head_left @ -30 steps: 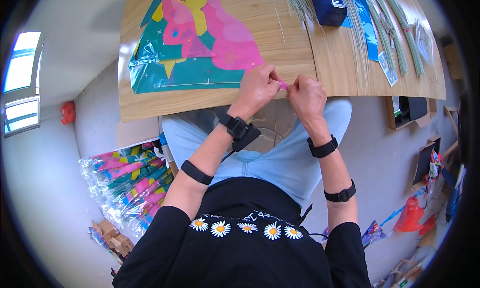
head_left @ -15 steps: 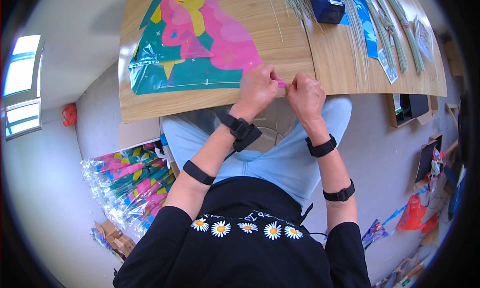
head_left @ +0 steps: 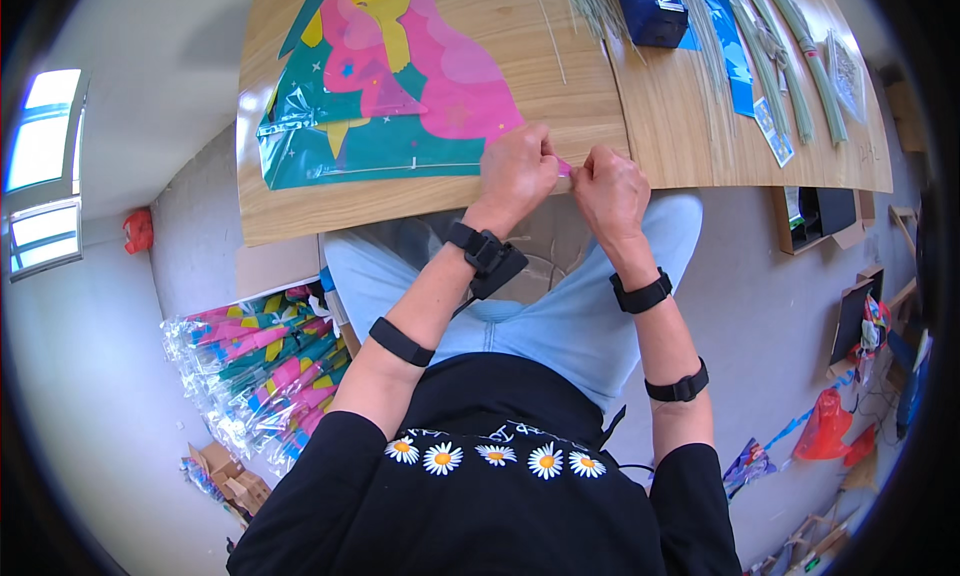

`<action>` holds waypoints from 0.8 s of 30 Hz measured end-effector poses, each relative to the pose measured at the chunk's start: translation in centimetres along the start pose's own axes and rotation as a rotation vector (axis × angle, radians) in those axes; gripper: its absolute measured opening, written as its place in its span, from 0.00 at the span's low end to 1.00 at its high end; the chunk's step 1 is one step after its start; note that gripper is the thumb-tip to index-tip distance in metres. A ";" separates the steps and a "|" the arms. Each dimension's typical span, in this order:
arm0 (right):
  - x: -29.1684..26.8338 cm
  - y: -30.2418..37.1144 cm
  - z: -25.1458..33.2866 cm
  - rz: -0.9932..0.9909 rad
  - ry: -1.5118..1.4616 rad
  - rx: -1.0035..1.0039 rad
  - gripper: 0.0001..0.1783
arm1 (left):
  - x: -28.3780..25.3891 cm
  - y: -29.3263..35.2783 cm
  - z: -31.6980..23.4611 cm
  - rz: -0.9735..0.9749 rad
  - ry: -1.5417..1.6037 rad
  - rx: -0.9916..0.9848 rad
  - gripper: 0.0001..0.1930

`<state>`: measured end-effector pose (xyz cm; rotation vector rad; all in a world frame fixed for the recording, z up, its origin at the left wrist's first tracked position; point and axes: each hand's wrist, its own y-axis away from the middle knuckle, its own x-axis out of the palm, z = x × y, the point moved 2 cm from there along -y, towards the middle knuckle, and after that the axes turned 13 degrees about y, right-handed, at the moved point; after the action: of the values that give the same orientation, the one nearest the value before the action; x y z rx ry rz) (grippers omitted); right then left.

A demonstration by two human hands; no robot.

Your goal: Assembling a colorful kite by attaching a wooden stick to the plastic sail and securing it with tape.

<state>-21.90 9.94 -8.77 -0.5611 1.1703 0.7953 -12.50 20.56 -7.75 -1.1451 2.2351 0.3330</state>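
Two hands meet at the near edge of the pale wooden table (head_left: 420, 198); left hand (head_left: 517, 171) and right hand (head_left: 611, 187) both pinch the pink corner (head_left: 565, 168) of a glossy pink-and-teal plastic kite sheet (head_left: 390, 86); beyond, thin green sticks (head_left: 770, 61).

We are looking down at a wooden table (head_left: 560, 66) crowded with kite-making materials.

A pink, teal and yellow plastic kite sheet (head_left: 390, 86) is lying flat across its left half, reaching the near edge; thin pale sticks (head_left: 590, 1) are fanning out at the top centre beside a dark blue box (head_left: 650, 11), while blue sheets (head_left: 730, 46) and green rolled strips (head_left: 790, 46) are lying toward the right end.
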 end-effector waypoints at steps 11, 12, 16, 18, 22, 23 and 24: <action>0.0 0.1 0.0 -0.020 -0.027 -0.001 0.10 | 0.5 -0.2 0.4 -0.007 -0.045 0.001 0.07; 0.0 0.1 0.0 -0.020 -0.028 -0.003 0.10 | 0.5 -0.3 0.5 -0.011 -0.048 0.005 0.07; 0.0 0.1 0.0 -0.035 -0.020 -0.007 0.10 | 0.1 -0.3 0.8 0.047 0.073 -0.056 0.06; 0.1 0.1 0.0 -0.035 -0.026 -0.006 0.09 | 0.1 -0.1 0.6 0.059 0.051 -0.036 0.06; 0.1 0.2 0.0 -0.030 -0.013 -0.003 0.09 | 0.2 0.1 0.4 0.030 0.021 0.039 0.07; 0.1 0.2 0.0 -0.022 -0.020 -0.006 0.09 | 0.2 0.1 0.5 0.033 0.008 0.023 0.07; 0.0 0.1 0.0 -0.022 -0.021 -0.008 0.09 | 0.2 0.1 0.5 0.037 0.013 0.032 0.07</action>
<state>-21.98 10.05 -8.80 -0.5701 1.1407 0.7857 -12.41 20.74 -8.29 -1.0930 2.2668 0.3045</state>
